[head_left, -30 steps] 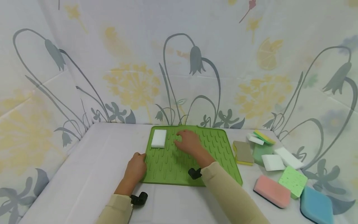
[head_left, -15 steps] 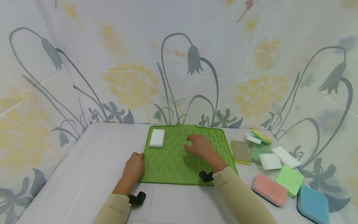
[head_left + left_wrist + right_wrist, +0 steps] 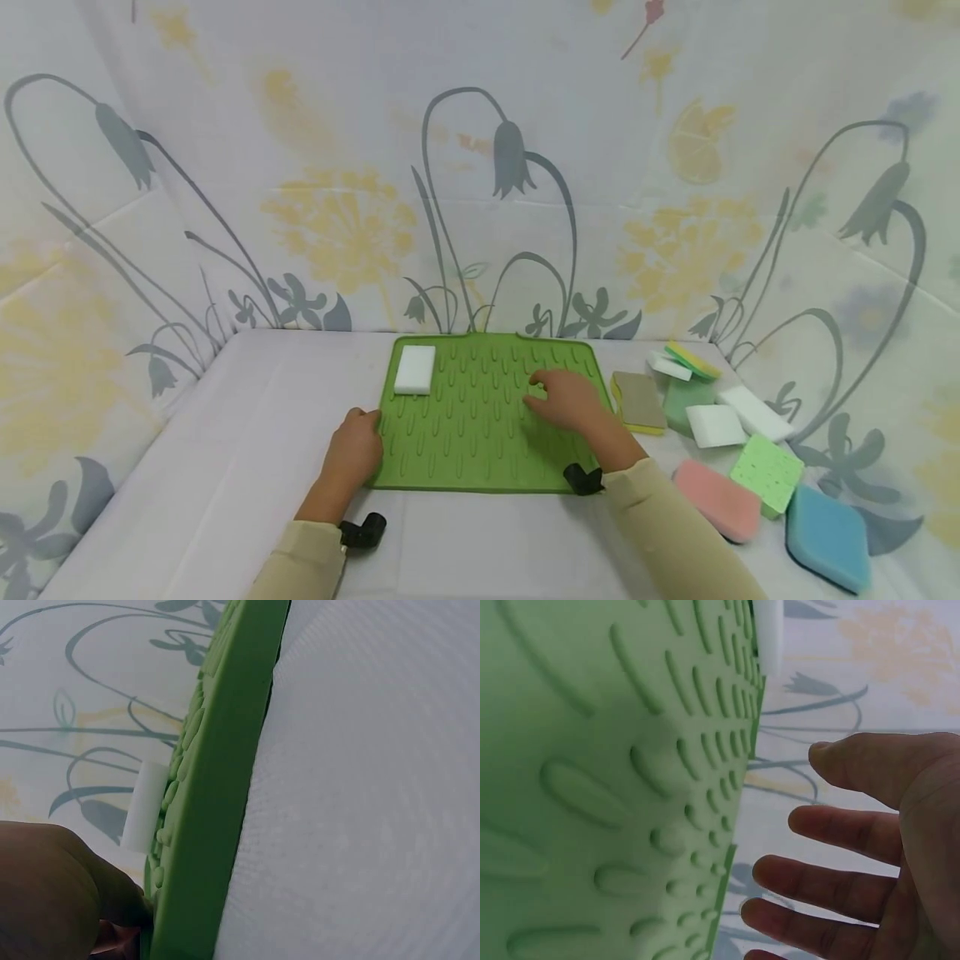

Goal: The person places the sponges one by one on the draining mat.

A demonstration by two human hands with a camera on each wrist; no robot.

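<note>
Head view: from where I stand, a green mat (image 3: 450, 417) lies on the white cloth (image 3: 457, 546), and I take it as my dial. At 10 o'clock a white block (image 3: 415, 370) lies on it, near the corner. At 8 o'clock the left hand (image 3: 352, 447) holds the mat's edge. Toward 3 o'clock the right hand (image 3: 568, 402) hovers over the ridges, thumb and fingers apart. Past the mat's rim at 3 o'clock sits a brown-topped sponge (image 3: 637, 403), with a cluster of pads just beyond. Out at 4 o'clock are a pink sponge (image 3: 717, 500), a bright green sponge (image 3: 767, 473) and a blue sponge (image 3: 827, 537).

Left wrist view: the mat's thick edge slants from 1 o'clock down to 7. The left hand comes in at 8 o'clock, pinching that edge; its far fingers are dark and partly hidden. The white block shows just above it.

Right wrist view: the right hand enters from 4 o'clock, wide, its fingers spread and pointing toward 9, where the ridged mat fills the side.
</note>
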